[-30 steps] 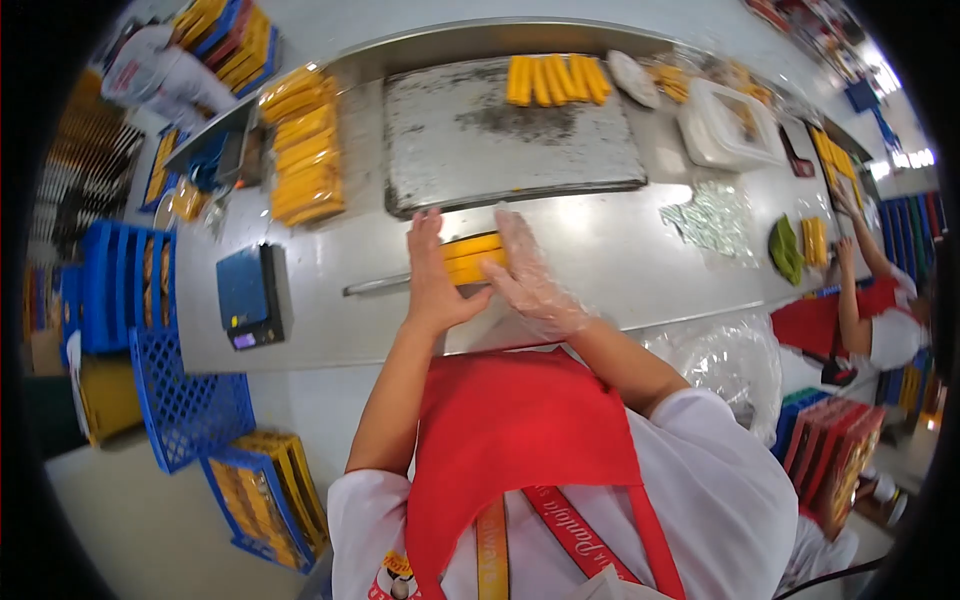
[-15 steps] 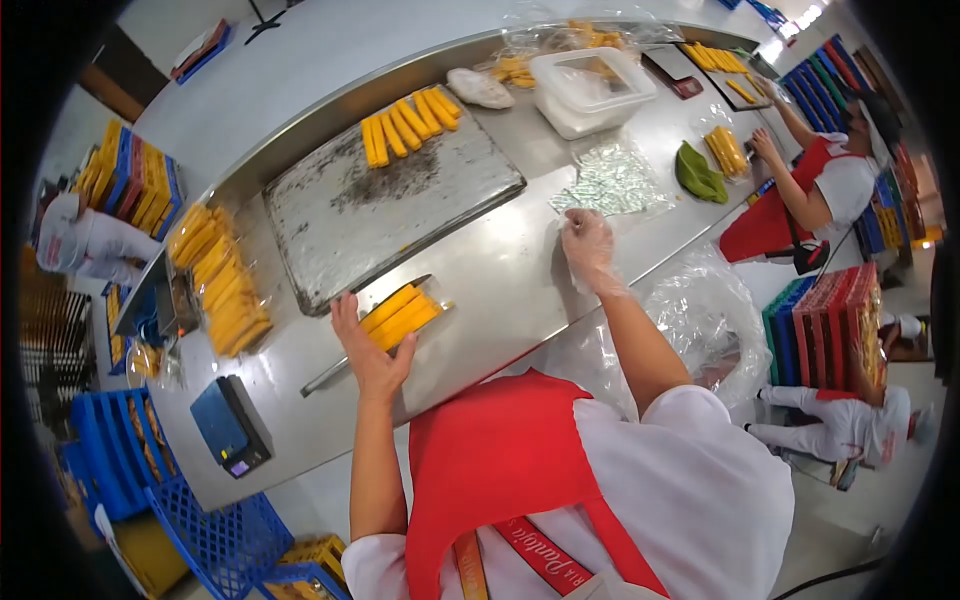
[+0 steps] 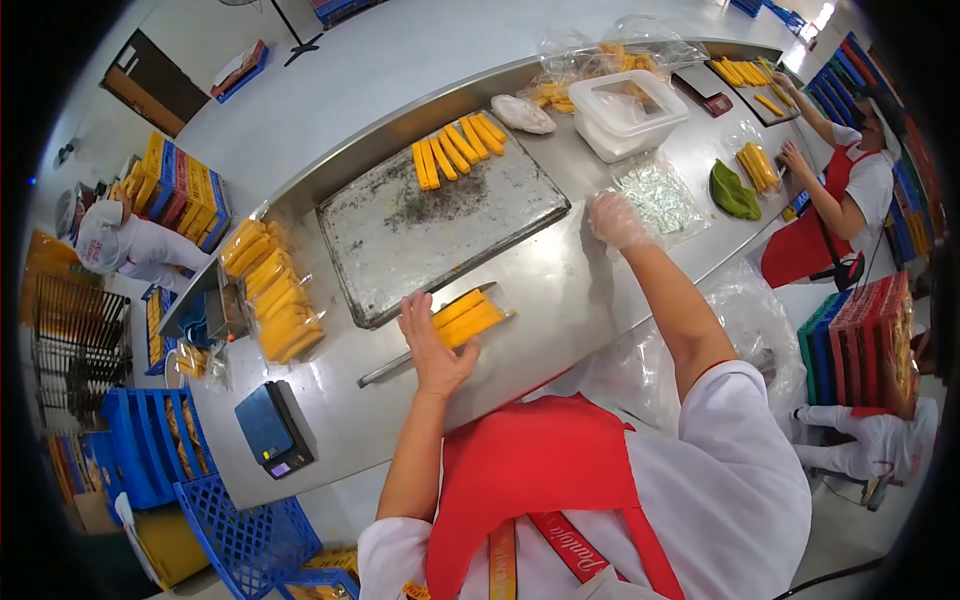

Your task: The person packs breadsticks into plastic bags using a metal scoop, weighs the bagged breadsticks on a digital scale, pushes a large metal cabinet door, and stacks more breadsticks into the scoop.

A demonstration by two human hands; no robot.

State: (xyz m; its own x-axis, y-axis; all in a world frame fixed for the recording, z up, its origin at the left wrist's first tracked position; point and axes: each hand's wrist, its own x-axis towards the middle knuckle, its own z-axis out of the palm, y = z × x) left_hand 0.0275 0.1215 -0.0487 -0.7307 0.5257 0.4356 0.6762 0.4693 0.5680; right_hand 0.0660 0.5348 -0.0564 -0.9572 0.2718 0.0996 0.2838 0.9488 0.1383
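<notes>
Head: left hand [image 3: 436, 350] is beside yellow sticks [image 3: 470, 322], right hand [image 3: 618, 222] near silvery pieces [image 3: 660, 198].

1. Table [image 3: 545, 290]: bare metal from where I'm standing, smooth, with a bright sheen.
2. Tray [image 3: 395, 260]: metal too, but duller, its face scuffed and darkly blotched.
3. Tub [image 3: 622, 140]: whitish, see-through plastic, smooth-sided.
4. Right hand [image 3: 618, 220]: gloved in thin, clear, crinkled plastic.
5. Bag [image 3: 765, 315]: clear plastic film, glossy and wrinkled.
6. Apron [image 3: 540, 450]: matt red cloth, softly creased.
7. Crate [image 3: 245, 530]: blue plastic lattice.
</notes>
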